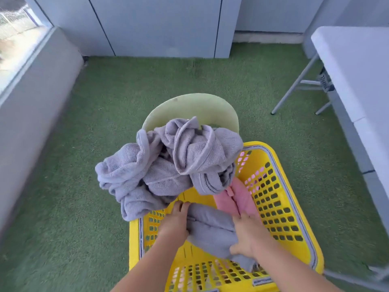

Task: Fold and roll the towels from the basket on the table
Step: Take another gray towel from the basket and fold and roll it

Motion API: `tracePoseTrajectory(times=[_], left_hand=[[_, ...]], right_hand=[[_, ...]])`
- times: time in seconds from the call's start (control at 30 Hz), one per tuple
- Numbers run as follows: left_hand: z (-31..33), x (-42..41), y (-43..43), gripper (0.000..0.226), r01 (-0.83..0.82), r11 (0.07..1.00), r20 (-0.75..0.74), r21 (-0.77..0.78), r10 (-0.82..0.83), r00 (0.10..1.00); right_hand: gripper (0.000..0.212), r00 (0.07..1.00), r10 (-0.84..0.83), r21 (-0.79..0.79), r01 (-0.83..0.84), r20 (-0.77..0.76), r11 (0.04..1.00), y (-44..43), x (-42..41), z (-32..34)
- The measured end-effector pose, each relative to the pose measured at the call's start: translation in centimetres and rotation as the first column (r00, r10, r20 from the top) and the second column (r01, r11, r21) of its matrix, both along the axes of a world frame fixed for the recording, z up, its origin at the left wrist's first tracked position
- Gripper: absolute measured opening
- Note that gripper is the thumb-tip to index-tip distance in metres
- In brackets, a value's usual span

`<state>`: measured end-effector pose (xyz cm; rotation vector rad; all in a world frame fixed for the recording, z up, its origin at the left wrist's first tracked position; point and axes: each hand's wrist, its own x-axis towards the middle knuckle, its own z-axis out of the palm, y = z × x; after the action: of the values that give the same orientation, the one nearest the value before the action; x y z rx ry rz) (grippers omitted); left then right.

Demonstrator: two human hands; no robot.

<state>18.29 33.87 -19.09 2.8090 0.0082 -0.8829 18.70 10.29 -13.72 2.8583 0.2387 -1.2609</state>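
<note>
A yellow plastic basket [280, 207] with slotted walls stands on the green turf just below me. Inside it lies a folded grey towel [210, 228]. My left hand [174, 222] presses on its left edge and my right hand [246, 234] grips its right side. Beside it in the basket lies a pink towel [240, 199]. A crumpled heap of grey towels [168, 163] hangs over the basket's far left rim. The white folding table [357, 70] stands at the right edge of the view.
A pale green round seat or lid [189, 106] shows behind the towel heap. Grey wall panels close the far side and a low ledge with a window runs along the left. The table's metal legs [294, 89] stand on the turf at right.
</note>
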Motion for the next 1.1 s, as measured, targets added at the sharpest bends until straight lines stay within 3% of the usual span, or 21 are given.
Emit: tracePoseTrajectory(times=[0.13,0.23,0.3,0.4,0.5,0.6,0.7,0.83,1.0,1.07,1.1], left_hand=[[-3.3,3.7,-0.8,0.075,0.084,0.996,0.138,0.015,-0.086,0.987],[-4.5,6.9,-1.9,0.049,0.158,0.987,0.105,0.009,-0.158,0.982],[-5.7,8.7,-2.8,0.035,0.064,0.997,0.049,-0.044,-0.062,0.997],[-8.5,9.3,-2.9,0.029,-0.061,0.961,0.085,-0.268,0.087,0.993],[-11.3,9.3,-2.2,0.031,-0.072,0.931,0.111,-0.358,0.119,0.987],[-10.5,9.4,-2.7,0.015,-0.134,0.923,0.043,-0.362,0.160,0.986],[-9.8,9.4,-3.2,0.026,-0.182,0.906,-0.041,-0.381,0.180,0.983],[-8.8,9.7,-3.6,0.018,-0.221,0.938,-0.109,-0.266,0.199,0.974],[-5.2,9.4,-3.6,0.013,-0.012,0.996,-0.122,-0.090,0.001,0.992],[-3.2,8.6,-3.2,0.021,0.122,0.991,-0.070,-0.047,-0.125,0.990],[-2.3,8.1,-2.9,0.023,0.193,0.981,0.027,-0.014,-0.193,0.981]], right_hand=[[0.100,0.973,-0.230,0.007,0.230,-0.026,0.973,1.9,-0.8,-3.8],[0.103,0.928,-0.368,0.029,0.370,-0.063,0.928,3.9,-1.0,-6.5],[0.106,0.901,-0.429,0.047,0.432,-0.065,0.901,4.9,-1.3,-8.3],[0.119,0.865,-0.499,0.070,0.502,-0.061,0.862,5.8,-1.7,-10.7],[0.144,0.867,-0.492,0.098,0.498,-0.079,0.862,6.6,-1.2,-12.7],[0.145,0.902,-0.425,0.075,0.430,-0.070,0.900,7.1,-0.6,-14.1],[0.151,0.913,-0.393,0.056,0.400,-0.107,0.915,7.5,0.0,-14.9],[0.156,0.893,-0.422,0.062,0.435,-0.155,0.898,7.4,0.7,-14.7],[0.140,0.895,-0.424,0.109,0.439,-0.136,0.892,6.4,0.5,-12.1],[0.128,0.896,-0.425,0.138,0.441,-0.132,0.887,6.0,0.7,-10.0],[0.123,0.899,-0.417,0.153,0.434,-0.131,0.888,5.8,0.8,-8.9]])
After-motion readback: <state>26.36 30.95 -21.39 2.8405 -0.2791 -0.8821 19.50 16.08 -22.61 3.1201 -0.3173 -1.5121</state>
